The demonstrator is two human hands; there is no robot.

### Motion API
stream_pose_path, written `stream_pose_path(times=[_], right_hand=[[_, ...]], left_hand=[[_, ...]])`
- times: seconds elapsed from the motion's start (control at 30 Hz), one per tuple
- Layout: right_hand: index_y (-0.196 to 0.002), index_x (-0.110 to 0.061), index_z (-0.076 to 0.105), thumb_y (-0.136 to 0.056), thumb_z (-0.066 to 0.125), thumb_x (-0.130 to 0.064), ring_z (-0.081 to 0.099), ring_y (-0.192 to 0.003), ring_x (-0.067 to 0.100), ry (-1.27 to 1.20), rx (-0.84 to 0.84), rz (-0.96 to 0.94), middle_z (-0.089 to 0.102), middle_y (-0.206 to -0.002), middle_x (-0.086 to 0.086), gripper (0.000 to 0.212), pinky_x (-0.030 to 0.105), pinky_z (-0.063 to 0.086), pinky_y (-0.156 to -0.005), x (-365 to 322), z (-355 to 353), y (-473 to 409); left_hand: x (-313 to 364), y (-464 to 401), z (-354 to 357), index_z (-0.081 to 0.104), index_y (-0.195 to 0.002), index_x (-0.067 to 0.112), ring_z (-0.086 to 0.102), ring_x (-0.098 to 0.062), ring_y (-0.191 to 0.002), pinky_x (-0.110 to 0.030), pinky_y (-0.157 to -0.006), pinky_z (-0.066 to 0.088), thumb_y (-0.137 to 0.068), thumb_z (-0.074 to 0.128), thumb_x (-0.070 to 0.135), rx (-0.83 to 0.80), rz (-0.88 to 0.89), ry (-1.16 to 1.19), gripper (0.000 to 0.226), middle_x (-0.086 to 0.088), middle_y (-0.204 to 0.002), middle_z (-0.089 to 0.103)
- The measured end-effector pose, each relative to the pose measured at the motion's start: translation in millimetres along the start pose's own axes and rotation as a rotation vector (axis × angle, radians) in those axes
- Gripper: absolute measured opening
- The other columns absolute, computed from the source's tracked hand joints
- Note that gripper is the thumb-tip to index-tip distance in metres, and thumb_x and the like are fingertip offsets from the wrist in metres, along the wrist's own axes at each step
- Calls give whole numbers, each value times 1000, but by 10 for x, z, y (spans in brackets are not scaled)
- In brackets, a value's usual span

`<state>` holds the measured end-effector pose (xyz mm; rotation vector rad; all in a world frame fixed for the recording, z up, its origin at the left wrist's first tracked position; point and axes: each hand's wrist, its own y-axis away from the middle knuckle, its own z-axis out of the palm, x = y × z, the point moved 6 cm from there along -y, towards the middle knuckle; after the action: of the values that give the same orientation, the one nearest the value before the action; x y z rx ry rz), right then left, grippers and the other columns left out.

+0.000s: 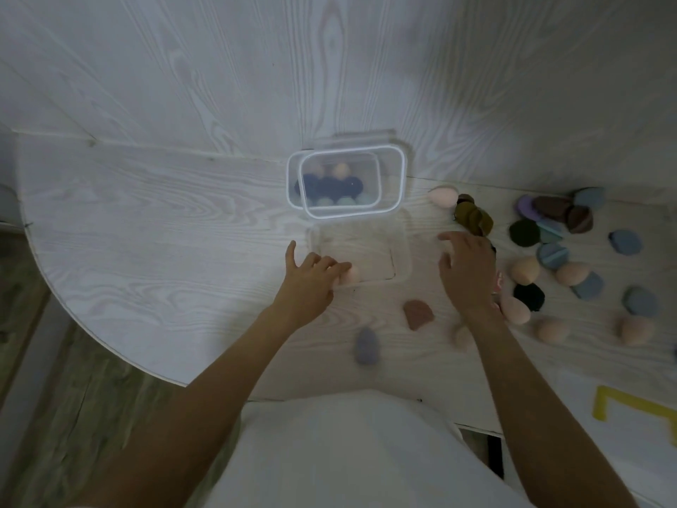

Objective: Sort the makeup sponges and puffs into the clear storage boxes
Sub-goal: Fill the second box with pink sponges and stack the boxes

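Our left hand (311, 276) held a peach sponge (352, 275) over the near box (401, 247); right hand (467, 269) spread wide, many puffs (553, 254) left.

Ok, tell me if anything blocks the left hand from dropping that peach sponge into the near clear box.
Nothing visible does. The left hand holds the peach sponge at the near clear box, which has no lid on and looks empty.

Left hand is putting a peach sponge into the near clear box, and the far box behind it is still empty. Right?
Not quite. The head view shows the far box already holds dark blue, peach and pale blue pieces. The rest stands: the left hand has a peach sponge at the near box.
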<state>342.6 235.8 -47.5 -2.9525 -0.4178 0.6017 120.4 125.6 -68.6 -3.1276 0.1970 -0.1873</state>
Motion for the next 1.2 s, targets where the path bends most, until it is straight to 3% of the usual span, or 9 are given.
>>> stream_pose_path(times=[0.13, 0.27, 0.37, 0.47, 0.63, 0.77, 0.83, 1.0, 1.2], right_hand=[[-139, -24, 39, -87, 48, -2, 32, -125, 35, 266, -230, 31, 42, -142, 5, 58, 43, 24, -100, 403, 205, -96], [-133, -17, 47, -91, 51, -15, 40, -116, 34, 284, -188, 13, 55, -128, 10, 42, 41, 27, -95, 370, 125, -161], [-124, -14, 54, -90, 57, -20, 53, -100, 22, -175, -34, 80, 59, -113, 4, 35, 32, 39, -83, 54, -156, -84], [-107, -17, 56, -84, 64, -18, 57, -87, 11, -509, -90, 70, 59, -101, -6, 25, 25, 46, -72, -373, -239, 62], [-86, -12, 55, -71, 75, -22, 56, -67, 24, -117, -220, -229, 61, -79, 5, 27, 32, 42, -61, -788, 132, 194], [-70, -11, 57, -49, 87, -29, 55, -59, 27, 170, -307, -315, 61, -57, 7, 41, 31, 42, -60, -897, 344, 153], [-75, -8, 60, -55, 85, -30, 56, -70, 30, 179, -336, -305, 65, -63, 11, 38, 34, 40, -67, -891, 385, 122], [-96, -7, 61, -81, 64, -42, 52, -94, 29, 196, -395, -274, 66, -90, 14, 39, 34, 33, -81, -862, 422, 104], [-92, -13, 70, -94, 42, -40, 51, -93, 23, 133, -453, -379, 69, -84, 5, 39, 32, 34, -83, -808, 400, 91]], left_hand=[[77, -25, -11, 64, -112, 21, 64, -27, -84, -69, -96, 27, -54, 81, 17, -6, 27, -15, 61, 0, -92, 68], [96, -19, -8, 60, -117, 24, 63, -25, -91, -67, -101, 19, -63, 75, 38, -68, 29, 10, 58, 1, -97, 68], [128, -10, -31, 62, -114, 24, 64, -23, -89, -63, -104, 19, -73, 67, 49, -50, 13, 37, 49, 3, -94, 68], [163, 3, -32, 63, -109, 23, 65, -22, -85, -59, -105, 23, -77, 65, 46, -13, 13, 57, 40, 2, -93, 68], [196, -9, 2, 66, -101, 15, 65, -23, -80, -47, -106, 32, -72, 74, 33, 11, 37, 104, 36, -3, -95, 67], [252, -21, 2, 65, -101, 9, 66, -28, -78, -38, -78, 53, -68, 76, 20, -17, -12, 216, 36, -8, -93, 68], [266, -6, -4, 63, -109, 11, 66, -27, -80, -34, -60, 52, -72, 72, 21, -26, -46, 233, 39, -6, -96, 67], [273, -23, -3, 59, -119, 14, 62, -24, -95, -32, -60, 49, -78, 65, 24, -37, -71, 256, 42, -4, -112, 62], [385, -86, -17, 56, -124, 15, 60, -24, -95, -25, -46, 34, -75, 71, 23, -39, -16, 181, 53, -2, -117, 62]])
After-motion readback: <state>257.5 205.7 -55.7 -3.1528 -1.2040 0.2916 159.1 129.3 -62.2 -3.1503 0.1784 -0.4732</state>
